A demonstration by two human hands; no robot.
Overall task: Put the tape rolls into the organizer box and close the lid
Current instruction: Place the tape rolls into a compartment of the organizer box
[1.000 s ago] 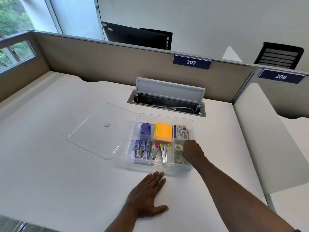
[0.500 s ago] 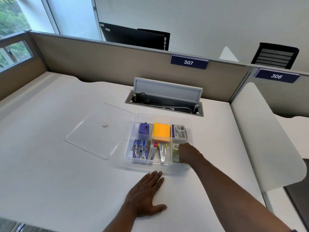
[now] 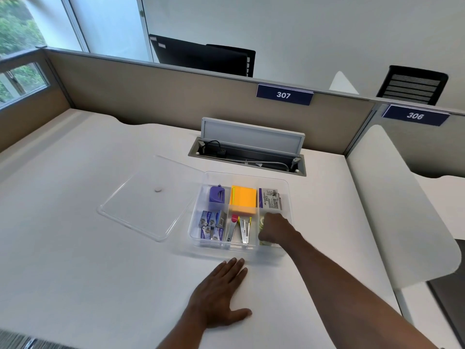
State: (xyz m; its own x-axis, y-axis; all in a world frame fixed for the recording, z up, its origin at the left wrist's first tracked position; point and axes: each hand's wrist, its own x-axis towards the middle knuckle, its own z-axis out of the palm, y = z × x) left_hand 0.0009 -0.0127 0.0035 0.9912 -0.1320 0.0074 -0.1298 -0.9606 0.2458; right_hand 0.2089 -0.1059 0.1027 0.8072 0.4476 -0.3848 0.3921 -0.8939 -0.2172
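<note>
Two hands show: the left hand (image 3: pixel 219 295) lies flat and spread, just short of the clear plastic organizer box (image 3: pixel 246 175); the right hand (image 3: pixel 275 229) covers pale-green tape rolls (image 3: pixel 262 223) inside, grip unclear; the clear flat lid (image 3: pixel 151 197) lies beyond-left.

Bright, even daylight from the window (image 3: pixel 22 39) at left, soft shadows, sharp focus, wide-angle bending at edges

Desk (image 3: pixel 75 248): white top, fenced by tan partition panels at back and sides. On it: clear organizer box (image 3: pixel 285 183), open, compartments filled with stationery; clear lid (image 3: pixel 141 210), flat, just left of the box and touching its left wall; left hand (image 3: pixel 219 295), palm down, fingers spread, near the box's front edge. Recessed cable tray (image 3: pixel 247 157) behind the box, its flap raised
</note>
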